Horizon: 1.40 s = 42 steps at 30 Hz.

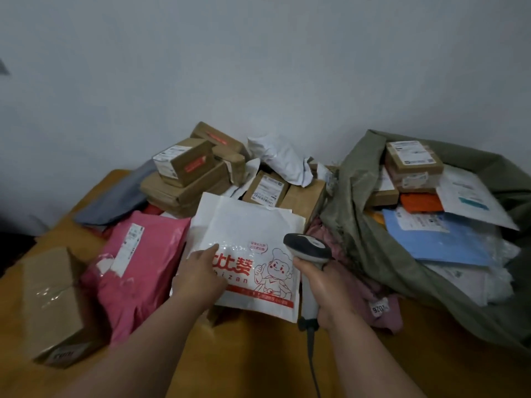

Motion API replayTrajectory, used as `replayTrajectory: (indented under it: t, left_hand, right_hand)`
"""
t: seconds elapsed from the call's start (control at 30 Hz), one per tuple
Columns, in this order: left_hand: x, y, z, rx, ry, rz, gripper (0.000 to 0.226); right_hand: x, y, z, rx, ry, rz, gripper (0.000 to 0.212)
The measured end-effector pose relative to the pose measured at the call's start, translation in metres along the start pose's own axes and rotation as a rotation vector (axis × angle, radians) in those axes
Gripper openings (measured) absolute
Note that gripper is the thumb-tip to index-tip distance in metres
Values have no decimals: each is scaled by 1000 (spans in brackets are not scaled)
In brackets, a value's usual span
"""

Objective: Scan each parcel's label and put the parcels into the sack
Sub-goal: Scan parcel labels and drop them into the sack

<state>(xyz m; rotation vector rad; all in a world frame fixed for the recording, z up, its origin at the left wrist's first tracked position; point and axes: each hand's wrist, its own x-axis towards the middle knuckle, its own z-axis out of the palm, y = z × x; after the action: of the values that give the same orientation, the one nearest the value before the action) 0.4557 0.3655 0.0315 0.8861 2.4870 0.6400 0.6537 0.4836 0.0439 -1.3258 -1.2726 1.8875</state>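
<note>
The white printed mailer (244,239) lies mid-table: a padded mailer (138,268) just left of it, stacked boxes (186,173) behind, the sack (373,239) to its right

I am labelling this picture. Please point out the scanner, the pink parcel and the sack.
scanner (309,248): head view, its grey head.
pink parcel (143,271): head view, its middle.
sack (370,239): head view, its near green wall.

Left hand (201,275) rests on a white printed mailer (247,225) lying on the orange surface (258,363). Right hand (330,291) grips a barcode scanner (309,248) beside it. Green sack (373,254) at right holds labelled parcels (413,162).
</note>
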Motion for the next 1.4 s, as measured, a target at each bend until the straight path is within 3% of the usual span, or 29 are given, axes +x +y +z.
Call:
replayTrajectory:
  t: [0.2,0.37,0.47,0.6,0.7,0.8,0.9,0.97,1.2,1.4]
  left_hand:
    - [-2,-10,24,419,-207,160,108]
    - [3,-8,40,522,-136,210,110]
    - [3,-6,43,474,-44,215,92]
    - [4,6,28,237,140,296,56]
    - [4,27,3,-156,375,303,40]
    - [4,52,-25,-575,424,219,28]
    - [-5,73,-50,-1172,230,116,18]
    - [-15,77,-60,-1369,87,73,23]
    - [-64,42,-64,-1573,-337,-38,33]
    - [-107,13,-53,-1631,-583,-41,34]
  right_hand:
    - [23,4,15,105,-80,263,25]
    - [40,-6,16,93,-79,237,27]
    - [44,-18,15,92,-59,158,38]
    - [43,-37,15,175,-116,98,34]
    - [39,-47,6,250,-26,-18,37]
    - [27,-53,-6,313,75,-60,45]
    - [10,-51,-14,312,151,-102,51]
    - [-6,-49,-14,327,168,-91,48]
    - [-69,-35,-4,378,63,-89,59]
    - [-118,-17,3,541,-140,-117,24]
